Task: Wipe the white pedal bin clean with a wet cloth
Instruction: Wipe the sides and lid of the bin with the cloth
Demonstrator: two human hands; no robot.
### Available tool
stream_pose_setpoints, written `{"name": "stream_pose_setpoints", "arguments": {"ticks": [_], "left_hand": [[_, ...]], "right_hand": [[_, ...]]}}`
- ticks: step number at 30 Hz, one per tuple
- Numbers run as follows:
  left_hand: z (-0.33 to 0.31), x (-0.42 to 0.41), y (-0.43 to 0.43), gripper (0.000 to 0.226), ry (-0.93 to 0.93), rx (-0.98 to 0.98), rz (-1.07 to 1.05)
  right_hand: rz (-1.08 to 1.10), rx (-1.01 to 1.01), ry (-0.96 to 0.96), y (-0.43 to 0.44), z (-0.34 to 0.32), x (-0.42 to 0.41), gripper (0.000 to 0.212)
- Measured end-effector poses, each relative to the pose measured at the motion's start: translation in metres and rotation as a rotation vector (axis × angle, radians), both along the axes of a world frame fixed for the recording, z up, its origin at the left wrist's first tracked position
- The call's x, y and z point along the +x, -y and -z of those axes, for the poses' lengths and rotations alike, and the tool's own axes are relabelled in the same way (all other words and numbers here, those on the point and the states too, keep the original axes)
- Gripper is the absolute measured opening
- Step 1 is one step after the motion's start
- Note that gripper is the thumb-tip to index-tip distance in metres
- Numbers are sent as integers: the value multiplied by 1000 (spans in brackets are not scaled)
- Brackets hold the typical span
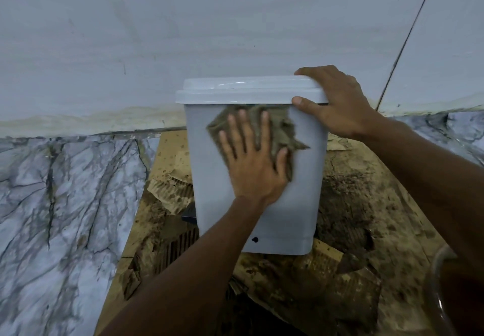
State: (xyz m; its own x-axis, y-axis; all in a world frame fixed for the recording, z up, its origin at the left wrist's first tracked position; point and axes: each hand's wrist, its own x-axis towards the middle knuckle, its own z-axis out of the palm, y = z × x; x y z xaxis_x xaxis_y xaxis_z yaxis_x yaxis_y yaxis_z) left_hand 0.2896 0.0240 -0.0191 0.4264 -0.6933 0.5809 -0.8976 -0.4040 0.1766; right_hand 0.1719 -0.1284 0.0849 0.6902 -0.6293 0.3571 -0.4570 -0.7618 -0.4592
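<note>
Nearest me, my left hand [251, 163] lies flat, fingers straight and spread, pressing the cloth [277, 129] on the bin's [288, 218] near face, just under the lid [235, 92]. My right hand [337, 105] grips the lid's right corner, fingers curled. The bin stands upright at the cardboard's [366, 191] far edge, by the wall [183, 34].

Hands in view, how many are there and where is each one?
2. The left hand presses the cloth flat against the front wall of the bin; the right hand grips the lid at its right corner. None seem hidden.
</note>
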Motion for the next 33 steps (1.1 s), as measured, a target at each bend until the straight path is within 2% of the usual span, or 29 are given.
{"name": "stream_pose_setpoints", "arguments": {"ticks": [4,6,8,11,16,18,22,25,30,33], "left_hand": [[25,-17,-18,72,244,159,386],[43,-3,-36,72,340,207,461],[57,19,-53,73,298,182,377],[59,42,-69,76,119,47,102],[28,33,-40,76,-215,-176,-218],[16,24,-26,76,-234,-147,-269],[6,6,-10,74,28,20,15],[9,-15,-4,72,155,100,208],[73,-38,-40,64,402,281,588],[119,-27,-80,63,563,364,683]], "right_hand": [[-10,3,-9,0,-2,-4,65],[-15,-4,-11,0,-1,-5,64],[-17,-4,-7,-1,-1,-3,63],[-17,-9,-2,-4,-2,-2,62],[11,-11,15,-8,-4,-3,60],[16,-10,15,-8,-4,-2,59],[16,-2,21,-7,-4,-2,60],[16,9,18,-7,-4,-3,59],[9,18,18,-9,-5,-6,58],[3,21,28,-10,-5,-7,58]]}}
